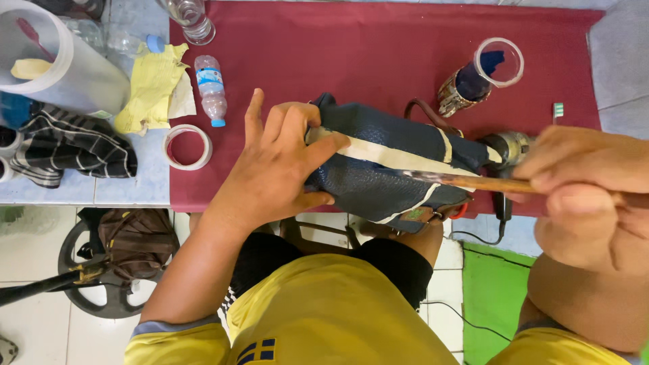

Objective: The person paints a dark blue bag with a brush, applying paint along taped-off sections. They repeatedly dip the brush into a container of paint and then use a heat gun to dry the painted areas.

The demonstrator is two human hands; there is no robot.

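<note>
- A dark blue textured leather piece, banded with pale tape strips, is held over the front edge of the maroon cloth.
- It is clamped at its left end by the left hand, thumb on top, fingers beneath.
- A thin brown-handled brush is pinched in the closed right hand, its tip laid on the leather; this hand is blurred and cut off by the frame's edge.
- Open cloth lies behind the leather.
- Left of the leather lie a tape ring and a small plastic bottle.
- Whatever is beneath the leather is hidden.
</note>
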